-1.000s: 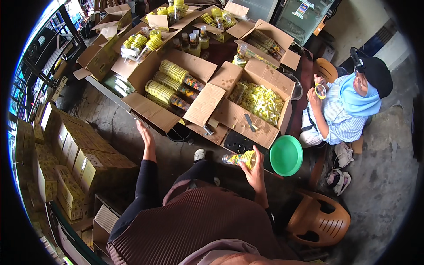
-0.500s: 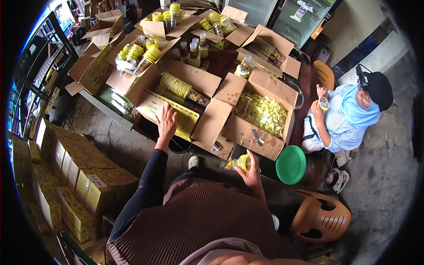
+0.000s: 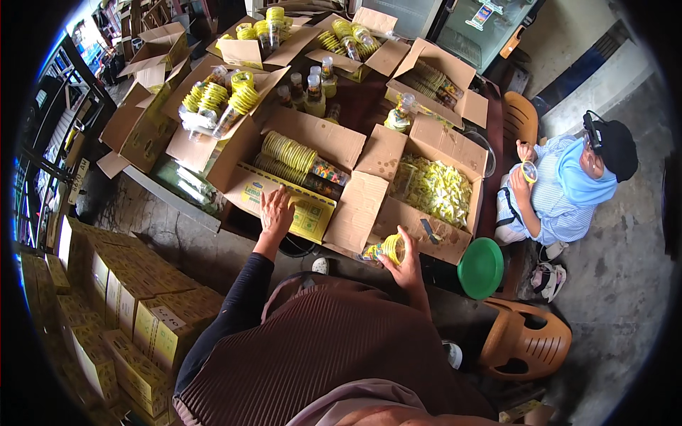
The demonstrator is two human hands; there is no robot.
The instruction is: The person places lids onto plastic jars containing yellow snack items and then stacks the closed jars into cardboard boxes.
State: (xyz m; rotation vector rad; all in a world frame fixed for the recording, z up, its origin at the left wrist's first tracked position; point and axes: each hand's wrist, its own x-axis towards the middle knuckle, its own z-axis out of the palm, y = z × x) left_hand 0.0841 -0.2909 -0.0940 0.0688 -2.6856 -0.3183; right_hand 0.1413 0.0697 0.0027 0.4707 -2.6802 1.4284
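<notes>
My right hand [image 3: 408,267] is closed round a short stack of clear plastic cups [image 3: 387,249] with yellow rims and colourful printed sides. The stack lies on its side near the table's front edge, by a brown flap. My left hand [image 3: 275,214], fingers spread, is at the yellow printed flap [image 3: 305,216] of an open carton and holds nothing. Inside that carton lie long rows of nested cups [image 3: 288,153] with yellow rims. To its right, another open carton [image 3: 458,245] is filled with small yellow-and-white wrapped packets [image 3: 440,192].
A green plastic basin [image 3: 480,268] and an orange chair [image 3: 526,339] are at the right. Beyond sits a person [image 3: 561,177] holding a cup. Stacked yellow cartons [image 3: 163,319] rise at the lower left. More cup boxes [image 3: 213,106] and several bottles [image 3: 314,89] stand farther back.
My right hand has moved up and closer to the table edge with the cup stack. My left hand stays at the carton flap. The whole view has shifted slightly.
</notes>
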